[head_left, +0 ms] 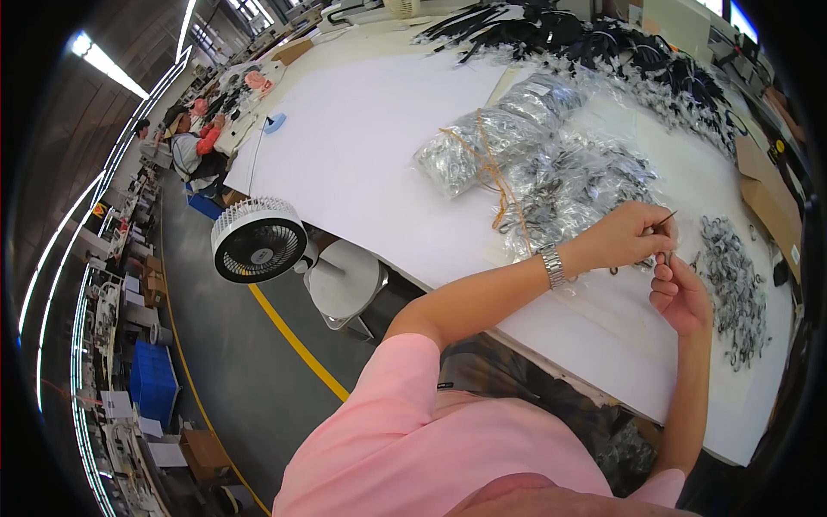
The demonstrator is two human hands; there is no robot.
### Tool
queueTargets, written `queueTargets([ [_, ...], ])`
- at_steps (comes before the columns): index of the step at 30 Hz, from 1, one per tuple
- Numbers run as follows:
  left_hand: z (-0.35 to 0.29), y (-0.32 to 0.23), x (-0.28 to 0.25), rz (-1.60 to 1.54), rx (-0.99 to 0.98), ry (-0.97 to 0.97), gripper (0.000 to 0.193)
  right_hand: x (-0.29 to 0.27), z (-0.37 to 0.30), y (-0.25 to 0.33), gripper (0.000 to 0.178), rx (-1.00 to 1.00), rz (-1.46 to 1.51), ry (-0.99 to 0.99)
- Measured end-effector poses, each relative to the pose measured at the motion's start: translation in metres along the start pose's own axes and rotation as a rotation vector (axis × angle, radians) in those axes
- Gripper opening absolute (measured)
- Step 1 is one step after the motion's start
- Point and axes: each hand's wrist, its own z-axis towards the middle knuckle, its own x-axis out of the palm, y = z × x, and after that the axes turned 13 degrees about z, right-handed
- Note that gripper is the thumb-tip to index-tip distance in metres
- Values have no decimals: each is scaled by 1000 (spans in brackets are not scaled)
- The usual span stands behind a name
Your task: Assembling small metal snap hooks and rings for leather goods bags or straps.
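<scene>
Piece work at the white table (362, 129): two bare hands bend to one small grey piece (666, 258), held above the tabletop's right side.

The left hand's (622, 237) fingers pinch one thin, dark, pointed tool (668, 218); the right hand's (685, 297) fingertips close on the piece. The job looks mid-run, though from here I cannot tell finished pieces from unfinished. One loose heap of metal pieces (732, 293), too tangled to count, lies rightward; at least two stuffed clear bags (482, 151) lie beyond.
</scene>
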Motion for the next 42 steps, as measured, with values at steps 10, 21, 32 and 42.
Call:
queueTargets([
  [10,8,32,16,434,103,-225,19,11,3,-4,20,-378,-799,-340],
  [21,2,17,14,350,94,-146,13,14,2,-9,21,-627,-1088,-337],
  [32,-2,-2,5,468,320,-34,14,-11,-10,14,20,-6,-234,-7],
  [42,3,-2,-2,336,59,-59,18,-8,-9,1,19,-109,-150,-119],
])
